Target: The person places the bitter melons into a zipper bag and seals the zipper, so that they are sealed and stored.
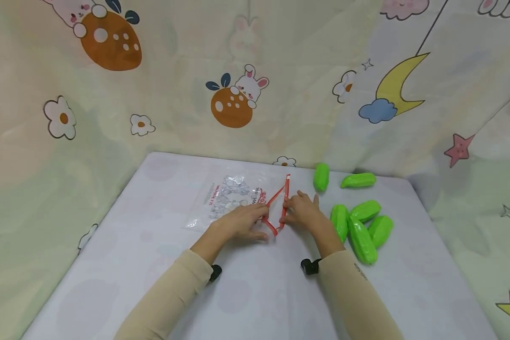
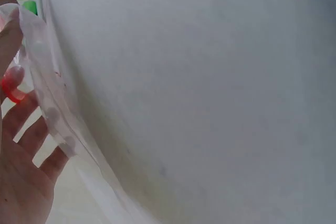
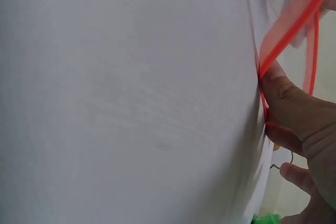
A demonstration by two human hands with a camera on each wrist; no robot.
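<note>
A clear plastic bag is laid near the middle of the white-covered worktop, its line drawing and red lettering turned upward and its mouth, bordered by a red edge, drawn apart at the right end. The left side of the mouth is held by the left hand, its grip hooked on the border, with the fingers bent there and the thumb set apart from them. The opposite side is pinched by the right hand, its grip clamped on the border between thumb and finger. In the left wrist view, fingers of the left hand are seen against the film.

Just to the right of the right hand, four glossy green pieces are clustered; two more green pieces are placed farther back, apart from each other. Beige sleeves are worn. The worktop is backed by a pale cloth printed with rabbits, flowers and a yellow moon.
</note>
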